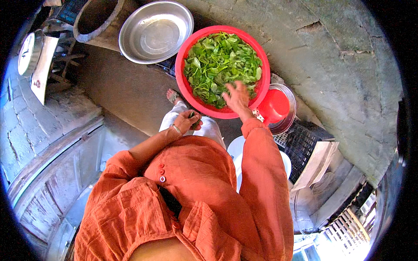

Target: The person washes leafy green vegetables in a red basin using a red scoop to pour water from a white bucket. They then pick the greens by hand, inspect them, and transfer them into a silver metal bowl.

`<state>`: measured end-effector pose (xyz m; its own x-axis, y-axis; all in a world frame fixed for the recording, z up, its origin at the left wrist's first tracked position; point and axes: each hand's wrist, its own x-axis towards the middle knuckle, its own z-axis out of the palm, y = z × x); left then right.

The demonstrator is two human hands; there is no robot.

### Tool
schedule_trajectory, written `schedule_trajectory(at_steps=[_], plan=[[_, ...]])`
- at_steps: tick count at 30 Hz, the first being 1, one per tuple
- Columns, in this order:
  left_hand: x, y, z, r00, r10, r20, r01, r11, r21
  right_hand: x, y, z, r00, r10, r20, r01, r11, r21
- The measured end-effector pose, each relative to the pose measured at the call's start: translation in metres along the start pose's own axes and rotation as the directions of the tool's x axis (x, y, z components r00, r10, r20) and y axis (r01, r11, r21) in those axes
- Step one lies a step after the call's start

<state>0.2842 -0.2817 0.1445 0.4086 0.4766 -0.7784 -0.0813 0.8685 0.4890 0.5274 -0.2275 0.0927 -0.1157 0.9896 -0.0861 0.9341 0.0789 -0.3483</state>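
A large red plastic basin [188, 94] holds a heap of loose green leaves [222, 61]. Over its near right part, my right hand [238, 101] reaches in with fingers apart, slightly smeared by motion; it touches or hovers just above the leaves, I cannot tell which. My left hand [187, 122], with a bracelet at the wrist, is closed in front of my white trousers, short of the basin. A small dark green bit shows between its fingers, too small to name.
Beside the basin stand a wide metal bowl [136, 42] at upper left and a red bowl [275, 106] inside a metal pan [291, 96] at right. A black plastic crate [300, 145] lies further right. A concrete wall [331, 82] bounds the far right.
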Motion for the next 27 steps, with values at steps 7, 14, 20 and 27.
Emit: schedule_trajectory(at_steps=[7, 14, 20, 27], plan=[[-0.007, 0.004, 0.006, 1.0, 0.004, -0.028, -0.003, 1.0, 0.019, 0.023, 0.026, 0.007, 0.986, 0.121, -0.114, -0.136, 0.982, -0.133], [-0.006, 0.002, 0.008, 1.0, -0.005, -0.024, 0.005, 1.0, -0.004, 0.012, 0.025, 0.028, 0.925, -0.369, 0.093, 0.38, 0.911, -0.159], [-0.001, 0.0, 0.007, 1.0, -0.01, -0.023, 0.01, 1.0, -0.011, 0.021, 0.001, 0.015, 0.977, 0.048, -0.208, -0.082, 0.985, -0.155], [-0.002, 0.004, 0.015, 1.0, -0.02, -0.016, 0.02, 1.0, 0.003, 0.044, 0.018, 0.014, 0.996, 0.087, 0.025, -0.08, 0.977, -0.198]])
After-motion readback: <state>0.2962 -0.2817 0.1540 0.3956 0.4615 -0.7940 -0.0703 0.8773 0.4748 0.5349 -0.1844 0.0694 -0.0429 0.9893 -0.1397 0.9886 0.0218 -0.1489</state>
